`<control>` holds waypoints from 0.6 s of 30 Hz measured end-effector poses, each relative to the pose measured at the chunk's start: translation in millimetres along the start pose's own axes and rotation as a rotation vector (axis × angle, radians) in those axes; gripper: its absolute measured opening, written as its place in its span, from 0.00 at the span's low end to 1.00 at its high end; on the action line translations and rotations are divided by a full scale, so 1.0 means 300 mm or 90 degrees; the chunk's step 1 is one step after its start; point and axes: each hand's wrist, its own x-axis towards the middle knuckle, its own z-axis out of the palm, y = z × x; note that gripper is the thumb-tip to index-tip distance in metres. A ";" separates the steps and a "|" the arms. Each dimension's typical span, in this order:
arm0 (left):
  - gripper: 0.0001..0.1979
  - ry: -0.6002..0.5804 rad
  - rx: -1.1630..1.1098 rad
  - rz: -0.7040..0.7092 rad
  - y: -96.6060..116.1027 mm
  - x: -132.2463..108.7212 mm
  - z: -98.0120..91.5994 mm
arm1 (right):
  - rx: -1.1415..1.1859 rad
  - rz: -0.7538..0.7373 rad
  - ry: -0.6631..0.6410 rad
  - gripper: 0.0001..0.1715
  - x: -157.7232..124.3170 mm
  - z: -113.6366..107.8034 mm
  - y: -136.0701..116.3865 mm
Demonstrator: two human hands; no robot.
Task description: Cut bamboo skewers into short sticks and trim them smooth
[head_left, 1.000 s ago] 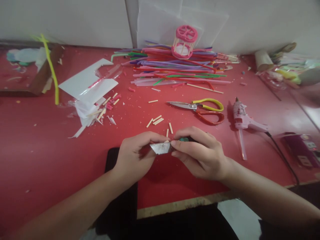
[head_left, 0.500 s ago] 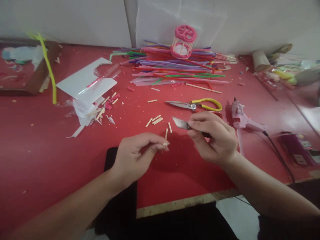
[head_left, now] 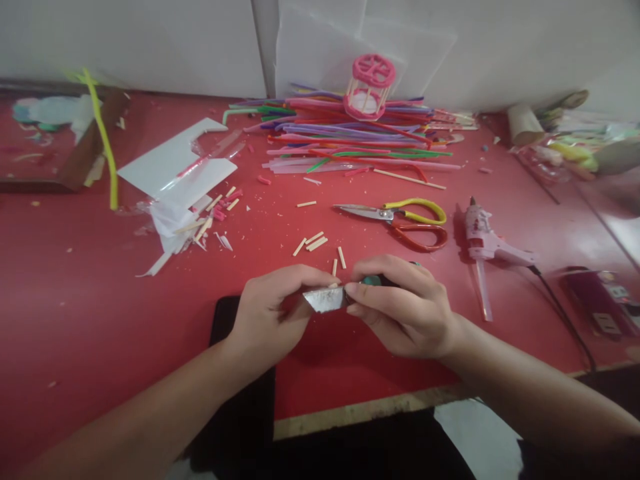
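My right hand (head_left: 403, 310) is closed round the handle of a utility knife (head_left: 325, 300), its wide blade pointing left. The blade lies across the fingertips of my left hand (head_left: 275, 310), which pinch a small wooden stick (head_left: 333, 285); only its pale end shows. Whether the edge touches the stick I cannot tell. Just beyond my fingers, short cut stick pieces (head_left: 316, 243) are scattered on the red table (head_left: 320, 373). Scissors (head_left: 395, 217) with one yellow and one red handle rest behind my right hand.
A pink glue gun (head_left: 483, 233) with its cord is at the right, near a purple box (head_left: 597, 300). Colourful pipe cleaners (head_left: 350, 140) and a pink round-ended frame (head_left: 370, 87) are at the back. White card (head_left: 175, 170) and scraps lie left. A black phone-like slab (head_left: 225, 313) sits under my left wrist.
My right hand has moved left and nearer to me, bringing the knife blade over the fingertips of my left hand. The left hand has hardly moved. The red scissor handle is now uncovered.
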 end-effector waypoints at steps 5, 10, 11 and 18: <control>0.14 -0.004 0.002 -0.003 -0.003 -0.001 -0.002 | 0.001 0.004 -0.003 0.04 0.001 -0.004 0.000; 0.16 -0.016 -0.002 -0.002 -0.001 -0.003 -0.002 | 0.015 0.009 -0.012 0.04 -0.003 -0.006 0.001; 0.16 -0.017 -0.002 -0.002 0.000 -0.003 -0.002 | 0.014 0.009 -0.014 0.04 -0.004 -0.006 0.001; 0.14 -0.013 0.012 -0.012 0.005 -0.003 -0.001 | 0.006 0.003 -0.008 0.04 -0.004 -0.002 0.000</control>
